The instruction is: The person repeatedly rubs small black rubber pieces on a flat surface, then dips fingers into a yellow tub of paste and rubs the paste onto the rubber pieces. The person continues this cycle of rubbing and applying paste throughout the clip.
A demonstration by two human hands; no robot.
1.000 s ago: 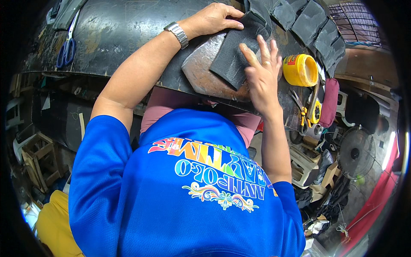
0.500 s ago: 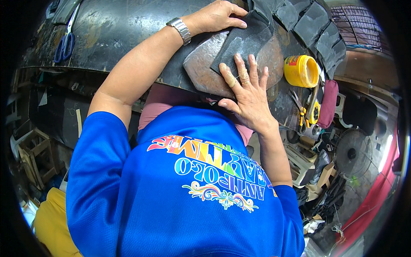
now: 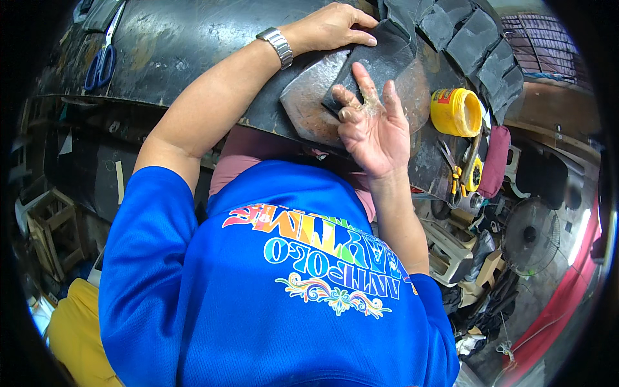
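My left hand lies at the upper edge of the worktop, its thumb and forefinger at the side of a black sheet piece; whether I pinch that piece or merely steady it, I cannot tell, since the fingertips meet dark material on dark; the piece itself lies aslant on a brownish-grey slab near the table's front edge, its lower end partly hidden behind my other hand; my right hand grasps nothing that I can see, palm turned up, some fingers raised and others curled, with pale, sticky-looking residue on them; in this view it overlaps slab and piece, though I cannot tell whether it touches either; just right of the slab is an open yellow jar; below that are yellow-handled scissors, with a maroon pouch to their right; more black pieces lie overlapping beyond; blue-handled scissors rest well apart, far left.
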